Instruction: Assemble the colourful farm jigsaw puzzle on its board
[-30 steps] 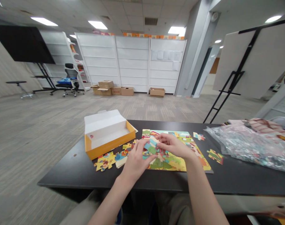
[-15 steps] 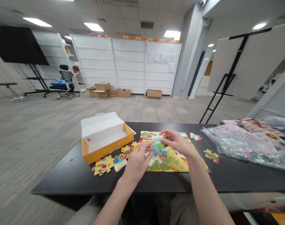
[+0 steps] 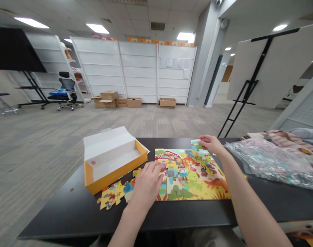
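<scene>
Shows black bench (image 3: 187, 214) between the near edge and a bright rectangular cardboard puzzle (image 3: 194, 171). Lays the left hand (image 3: 147, 180) over its left side with parted fingers (image 3: 153, 166), near an open yellow cardboard box (image 3: 115, 176), and pinches a blue-green cardboard piece (image 3: 194, 144) in the right hand (image 3: 213, 144) at the puzzle's far edge. Opens onto grey carpet (image 3: 158, 121) before tall white shelves (image 3: 138, 68).

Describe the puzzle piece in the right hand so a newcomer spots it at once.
On the black table, find the colourful puzzle picture. At its far edge, the right hand holds the puzzle piece, patterned blue and green. Unlike its neighbours, it juts beyond that edge.
</scene>
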Demonstrator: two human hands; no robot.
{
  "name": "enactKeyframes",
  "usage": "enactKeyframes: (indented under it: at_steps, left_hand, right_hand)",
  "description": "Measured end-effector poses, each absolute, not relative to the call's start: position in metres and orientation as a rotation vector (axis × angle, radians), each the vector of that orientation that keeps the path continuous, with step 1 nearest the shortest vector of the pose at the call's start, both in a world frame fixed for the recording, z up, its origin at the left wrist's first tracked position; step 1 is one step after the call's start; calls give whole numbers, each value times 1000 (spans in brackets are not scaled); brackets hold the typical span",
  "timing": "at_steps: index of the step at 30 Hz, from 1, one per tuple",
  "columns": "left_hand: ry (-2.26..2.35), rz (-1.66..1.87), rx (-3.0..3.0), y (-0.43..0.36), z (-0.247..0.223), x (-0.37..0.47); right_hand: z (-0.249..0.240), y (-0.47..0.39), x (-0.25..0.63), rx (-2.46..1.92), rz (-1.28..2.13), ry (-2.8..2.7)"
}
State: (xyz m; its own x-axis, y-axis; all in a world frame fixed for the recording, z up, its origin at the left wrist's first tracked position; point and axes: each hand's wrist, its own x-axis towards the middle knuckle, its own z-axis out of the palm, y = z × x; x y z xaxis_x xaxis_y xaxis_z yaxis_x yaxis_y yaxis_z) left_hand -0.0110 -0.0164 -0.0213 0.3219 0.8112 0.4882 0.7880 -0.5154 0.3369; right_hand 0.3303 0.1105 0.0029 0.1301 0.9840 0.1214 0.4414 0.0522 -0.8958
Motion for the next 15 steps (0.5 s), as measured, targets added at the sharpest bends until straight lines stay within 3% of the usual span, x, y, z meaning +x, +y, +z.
enactKeyframes:
  at_steps: [10,15]
  left_hand:
    - [1626,850,2491,-6,-25,-6]
    - [1635,790,2510,7,-15,0]
  right_hand:
    - [-6,101,272,-1389,954,-1713]
    - [-20,104,264,-1435,852,-1747]
